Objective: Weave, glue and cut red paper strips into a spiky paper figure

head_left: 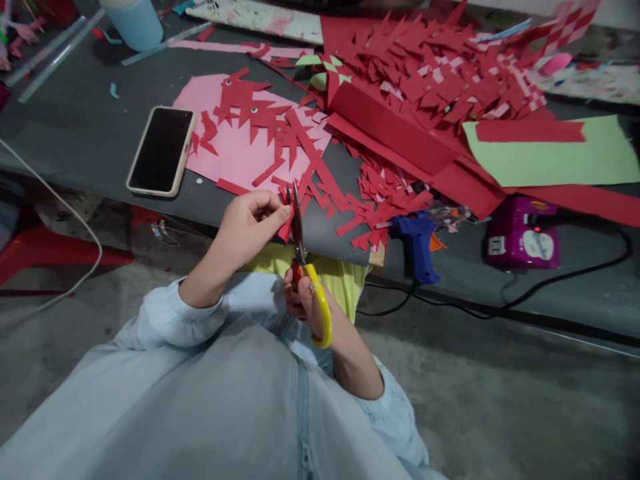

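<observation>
My left hand [255, 223] pinches a small piece of red paper [285, 231] between thumb and forefinger at the table's front edge. Around the handles of a pair of scissors [324, 313], yellow on one side and red on the other, my right hand [310, 300] is closed. The blades point away from me, slightly parted, right beside the red piece. Just beyond lies a pink sheet [200, 160] bearing spiky red paper cutouts [245, 100] with small googly eyes. Red paper strips [320, 160] are scattered to its right.
A phone [163, 150] lies left of the pink sheet. To the right are a blue glue gun [417, 243], a purple box [523, 233] with a black cable, and a green sheet [555, 160]. Red scraps pile up behind. A blue bottle [135, 23] stands at the back.
</observation>
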Demonstrator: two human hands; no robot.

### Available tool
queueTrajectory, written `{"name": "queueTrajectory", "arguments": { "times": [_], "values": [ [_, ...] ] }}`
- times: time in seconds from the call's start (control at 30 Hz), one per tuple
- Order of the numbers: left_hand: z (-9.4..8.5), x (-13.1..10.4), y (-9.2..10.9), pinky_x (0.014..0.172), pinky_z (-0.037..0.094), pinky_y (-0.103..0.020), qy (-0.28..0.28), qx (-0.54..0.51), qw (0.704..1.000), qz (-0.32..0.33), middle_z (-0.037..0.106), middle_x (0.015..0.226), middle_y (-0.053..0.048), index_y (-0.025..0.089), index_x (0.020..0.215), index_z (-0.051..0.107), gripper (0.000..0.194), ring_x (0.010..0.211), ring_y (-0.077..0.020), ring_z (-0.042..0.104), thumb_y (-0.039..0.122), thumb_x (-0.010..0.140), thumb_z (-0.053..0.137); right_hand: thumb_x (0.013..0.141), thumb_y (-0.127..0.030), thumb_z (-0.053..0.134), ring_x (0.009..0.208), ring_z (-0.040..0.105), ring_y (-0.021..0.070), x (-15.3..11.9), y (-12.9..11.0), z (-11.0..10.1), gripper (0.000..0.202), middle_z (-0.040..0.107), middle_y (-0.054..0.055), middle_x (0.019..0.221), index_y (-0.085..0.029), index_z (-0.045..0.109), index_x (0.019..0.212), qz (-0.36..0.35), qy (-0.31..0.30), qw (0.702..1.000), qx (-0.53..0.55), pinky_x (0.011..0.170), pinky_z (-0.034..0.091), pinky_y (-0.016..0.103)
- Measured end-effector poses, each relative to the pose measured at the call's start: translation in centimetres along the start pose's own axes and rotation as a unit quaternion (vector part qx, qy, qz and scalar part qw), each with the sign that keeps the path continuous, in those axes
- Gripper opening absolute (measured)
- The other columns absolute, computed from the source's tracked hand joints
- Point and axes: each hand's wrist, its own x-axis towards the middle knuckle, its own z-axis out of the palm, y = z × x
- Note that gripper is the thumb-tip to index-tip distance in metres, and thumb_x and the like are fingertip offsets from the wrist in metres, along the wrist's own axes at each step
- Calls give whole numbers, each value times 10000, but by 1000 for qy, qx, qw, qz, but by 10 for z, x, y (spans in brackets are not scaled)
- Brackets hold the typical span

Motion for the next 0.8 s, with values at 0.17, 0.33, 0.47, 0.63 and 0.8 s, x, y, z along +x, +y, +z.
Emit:
{"name": "queueTrajectory", "arguments": {
  "times": [0.17,0.33,0.47,0.63,0.8],
  "values": [
    [-1,1,-1,611,371,-243,-3,-4,1000,1,535,653,30,176,656,574,220,636,-99,457,278,840,640,908,-724,505,591,311,91,0,2,-1,481,342,-57,725,-248,441,938,-1,5,1000,-15,499,243,239],
    [-1,1,-1,615,374,-240,-3,7,1000,3,544,661,27,173,666,580,200,644,-99,468,253,843,628,892,-737,515,599,341,96,0,4,-1,494,376,-46,735,-250,436,900,-4,8,1000,-19,486,243,239],
    [0,1,-3,614,378,-236,-2,3,1000,9,550,658,25,174,661,584,194,640,-97,470,228,842,625,890,-749,503,591,346,97,-1,2,-1,505,385,-43,728,-248,437,891,-15,15,999,-40,472,238,240],
    [0,2,-4,618,390,-233,-2,-12,1000,10,566,666,22,173,667,597,189,645,-97,482,226,845,631,894,-765,465,547,341,91,-2,-2,-2,523,397,-55,679,-243,437,880,-13,15,998,-65,444,241,235],
    [0,1,-4,624,398,-228,5,-17,1000,-4,572,670,25,170,680,613,170,644,-95,489,235,832,651,891,-783,447,435,314,59,0,-5,2,544,386,-91,598,-240,420,851,-8,14,998,-53,394,229,224]
  ]
}}
